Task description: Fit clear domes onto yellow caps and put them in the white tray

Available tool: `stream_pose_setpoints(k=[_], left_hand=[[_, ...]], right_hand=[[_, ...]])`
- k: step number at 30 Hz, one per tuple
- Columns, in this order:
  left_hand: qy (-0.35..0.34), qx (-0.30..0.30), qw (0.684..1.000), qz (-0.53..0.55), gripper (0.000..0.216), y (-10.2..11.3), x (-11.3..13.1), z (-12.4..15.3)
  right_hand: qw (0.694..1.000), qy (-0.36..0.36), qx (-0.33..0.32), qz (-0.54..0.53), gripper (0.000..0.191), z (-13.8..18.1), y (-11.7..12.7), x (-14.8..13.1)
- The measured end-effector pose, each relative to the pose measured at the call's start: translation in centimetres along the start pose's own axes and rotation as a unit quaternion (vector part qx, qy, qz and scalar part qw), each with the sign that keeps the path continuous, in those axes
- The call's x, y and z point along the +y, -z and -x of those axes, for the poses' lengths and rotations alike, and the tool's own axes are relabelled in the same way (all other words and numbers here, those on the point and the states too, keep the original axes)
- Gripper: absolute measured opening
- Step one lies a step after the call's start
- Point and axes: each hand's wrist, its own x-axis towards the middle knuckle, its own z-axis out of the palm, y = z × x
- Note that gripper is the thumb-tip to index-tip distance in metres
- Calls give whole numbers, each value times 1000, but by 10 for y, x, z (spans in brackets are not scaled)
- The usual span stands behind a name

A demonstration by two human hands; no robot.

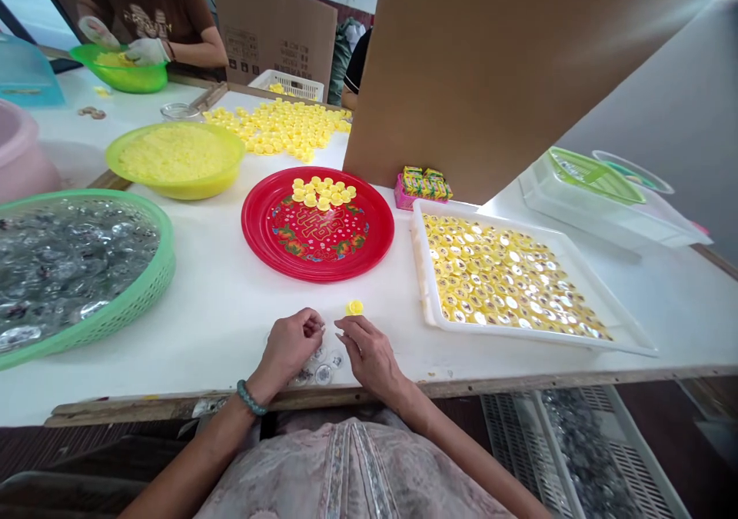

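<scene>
My left hand, with a green beaded bracelet on its wrist, is closed near the table's front edge. Its fingertips are pinched together, and what they hold, if anything, I cannot make out. Just to its right, my right hand has thumb and fingers slightly apart with nothing visible between them. One yellow cap lies just beyond its fingers. Below and between the hands are several small clear discs with dark prints, partly hidden by the left hand. Ahead, a red round tray carries a cluster of small yellow caps.
A white tray of shiny yellow discs stands right. At left are a green basket of clear parts and a yellow bowl. Loose yellow pieces lie behind. A cardboard panel rises ahead; a gloved co-worker works back left.
</scene>
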Motion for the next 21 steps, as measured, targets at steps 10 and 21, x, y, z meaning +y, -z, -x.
stream_pose_setpoints(k=[10,21], left_hand=[[143,-130,846,497,22,-11,10,1],[99,-104,889,435,28,-25,26,6]], right_hand=[[970,-87,27,-227,24,-4,-3,8],[985,-69,104,-123,29,8,13,4]])
